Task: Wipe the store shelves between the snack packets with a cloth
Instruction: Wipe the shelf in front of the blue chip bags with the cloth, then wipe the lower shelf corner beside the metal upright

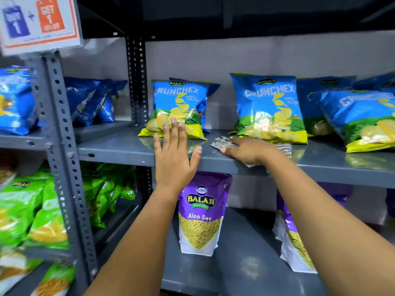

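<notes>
Two bare hands work at the grey upper shelf (pixel 119 149). The left hand (pixel 174 154) is spread flat with fingers apart, its fingertips touching the lower front of one blue Crunchex packet (pixel 175 107); a second blue packet stands just behind that one. The right hand (pixel 245 151) lies palm down, pressing the patterned cloth (pixel 222 143) onto the shelf surface, fingers laid over it rather than curled around it. The cloth sits in the gap between the left packet and the larger Crunchex packet (pixel 269 107), whose bottom edge is just beyond the right hand. Further right of that hand at least three more blue packets lean on one another.

The bare strip of shelf between the two hands is narrow; in front of the packets the shelf runs open to its front lip, and the right wrist overhangs that lip.

Below the forearms, on the lower shelf (pixel 245 253), one purple Aloo Sev pouch (pixel 201 212) stands under the left wrist, and more purple pouches (pixel 295 238) stand under the right forearm; open shelf lies between them.

Left of the left hand, past a perforated upright (pixel 62 129), are more blue packets above and green ones below.
</notes>
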